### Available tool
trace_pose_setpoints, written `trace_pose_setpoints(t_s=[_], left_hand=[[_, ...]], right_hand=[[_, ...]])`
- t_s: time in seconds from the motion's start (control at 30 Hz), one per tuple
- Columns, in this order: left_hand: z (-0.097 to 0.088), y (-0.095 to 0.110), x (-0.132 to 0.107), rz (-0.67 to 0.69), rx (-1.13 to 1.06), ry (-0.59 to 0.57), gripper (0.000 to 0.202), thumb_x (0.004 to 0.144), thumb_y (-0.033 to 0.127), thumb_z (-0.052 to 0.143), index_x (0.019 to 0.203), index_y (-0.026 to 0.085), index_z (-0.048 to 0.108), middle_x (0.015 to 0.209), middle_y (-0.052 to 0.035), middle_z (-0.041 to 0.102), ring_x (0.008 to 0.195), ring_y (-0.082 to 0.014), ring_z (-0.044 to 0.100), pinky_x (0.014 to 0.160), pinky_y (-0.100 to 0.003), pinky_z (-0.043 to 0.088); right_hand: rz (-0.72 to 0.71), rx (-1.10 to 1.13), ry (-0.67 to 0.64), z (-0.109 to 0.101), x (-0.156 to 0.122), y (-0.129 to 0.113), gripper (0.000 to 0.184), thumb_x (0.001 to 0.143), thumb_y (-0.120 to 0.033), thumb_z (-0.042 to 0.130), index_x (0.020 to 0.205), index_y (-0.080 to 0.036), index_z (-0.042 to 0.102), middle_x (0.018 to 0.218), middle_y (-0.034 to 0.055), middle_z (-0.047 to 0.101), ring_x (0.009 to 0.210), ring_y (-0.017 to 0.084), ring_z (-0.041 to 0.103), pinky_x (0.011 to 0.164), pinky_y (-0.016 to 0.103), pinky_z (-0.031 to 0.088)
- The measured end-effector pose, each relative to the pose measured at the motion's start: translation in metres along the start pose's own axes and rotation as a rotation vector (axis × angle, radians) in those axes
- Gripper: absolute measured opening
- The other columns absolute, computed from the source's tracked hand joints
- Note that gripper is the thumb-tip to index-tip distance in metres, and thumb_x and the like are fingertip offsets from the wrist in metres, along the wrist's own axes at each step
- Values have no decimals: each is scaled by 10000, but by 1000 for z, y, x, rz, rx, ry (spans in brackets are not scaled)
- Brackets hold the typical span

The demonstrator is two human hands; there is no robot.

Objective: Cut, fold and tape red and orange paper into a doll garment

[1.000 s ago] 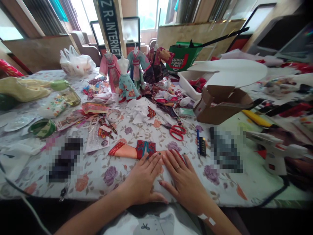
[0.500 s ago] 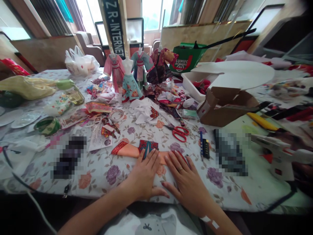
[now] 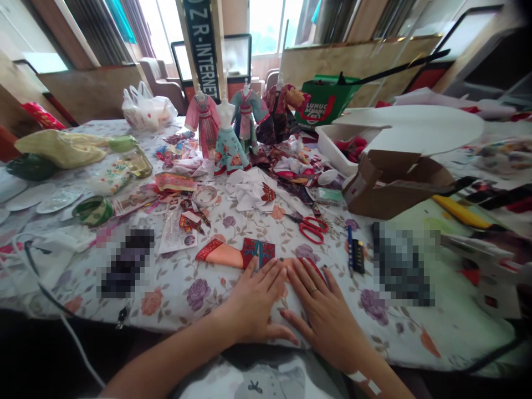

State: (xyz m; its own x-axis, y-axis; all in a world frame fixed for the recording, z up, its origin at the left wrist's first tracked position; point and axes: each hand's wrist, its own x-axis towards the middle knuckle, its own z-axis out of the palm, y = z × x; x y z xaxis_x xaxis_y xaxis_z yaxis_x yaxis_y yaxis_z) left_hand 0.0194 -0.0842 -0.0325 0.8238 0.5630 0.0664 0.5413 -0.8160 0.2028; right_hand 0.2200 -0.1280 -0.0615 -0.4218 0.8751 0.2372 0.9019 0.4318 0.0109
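A small doll-sized garment piece of orange cloth with red patterned edging (image 3: 220,254) lies flat on the floral tablecloth (image 3: 174,277). At its middle is a red patterned panel (image 3: 251,247) crossed by teal strips. My left hand (image 3: 260,299) rests palm down, fingers stretched out, its fingertips on the panel's lower edge and the orange cloth. My right hand (image 3: 320,305), with a ring on one finger, lies flat with fingers spread over the garment's right part. Both hands hide some of the cloth. Red-handled scissors (image 3: 313,229) lie just beyond my right hand.
Doll forms in small robes (image 3: 203,119) and a floral skirt (image 3: 228,149) stand behind fabric scraps (image 3: 249,188). An opened cardboard box (image 3: 374,191) is at right, near a blue pen (image 3: 350,249). A green tape roll (image 3: 92,211) and white cable (image 3: 75,332) lie left.
The view has swung slightly, so the scene sits further right. Both hands stay flat on the garment; my left hand has slid a little to the right over it.
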Motion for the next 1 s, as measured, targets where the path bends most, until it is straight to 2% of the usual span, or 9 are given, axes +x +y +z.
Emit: trace_pose_setpoints(t_s=[0.5, 0.73, 0.87, 1.0], left_hand=[[3, -6, -8, -53, 5, 28, 980, 772, 763, 203, 1427, 35, 240, 1494, -178, 256, 1411, -270, 129, 1136, -453, -15], [4, -7, -7, -56, -7, 35, 972, 776, 759, 214, 1436, 46, 219, 1498, -178, 248, 1411, -275, 131, 1138, -444, 4], [4, -9, -8, -45, -18, 30, 959, 784, 750, 220, 1438, 50, 214, 1500, -180, 239, 1408, -283, 141, 1136, -455, 5], [6, -12, -8, -25, -23, 17, 961, 779, 756, 223, 1443, 62, 206, 1506, -173, 222, 1407, -281, 148, 1139, -455, 5]], right_hand=[[10, 0, 17, 0, -1, -2, 749, 875, -557, 428, 1460, -135, 223, 1510, 129, 232, 1399, 294, 152, 1093, 539, 139], [-55, -15, 3, 2, -3, -3, 706, 897, -526, 405, 1462, -146, 217, 1502, 114, 257, 1392, 280, 179, 1101, 548, 74], [-54, -11, 10, 1, -3, -3, 704, 896, -526, 409, 1456, -138, 231, 1494, 122, 276, 1387, 289, 192, 1089, 561, 105], [-56, 25, 8, -8, 2, 0, 684, 894, -511, 422, 1444, -137, 261, 1490, 140, 281, 1375, 300, 228, 1059, 557, 214]])
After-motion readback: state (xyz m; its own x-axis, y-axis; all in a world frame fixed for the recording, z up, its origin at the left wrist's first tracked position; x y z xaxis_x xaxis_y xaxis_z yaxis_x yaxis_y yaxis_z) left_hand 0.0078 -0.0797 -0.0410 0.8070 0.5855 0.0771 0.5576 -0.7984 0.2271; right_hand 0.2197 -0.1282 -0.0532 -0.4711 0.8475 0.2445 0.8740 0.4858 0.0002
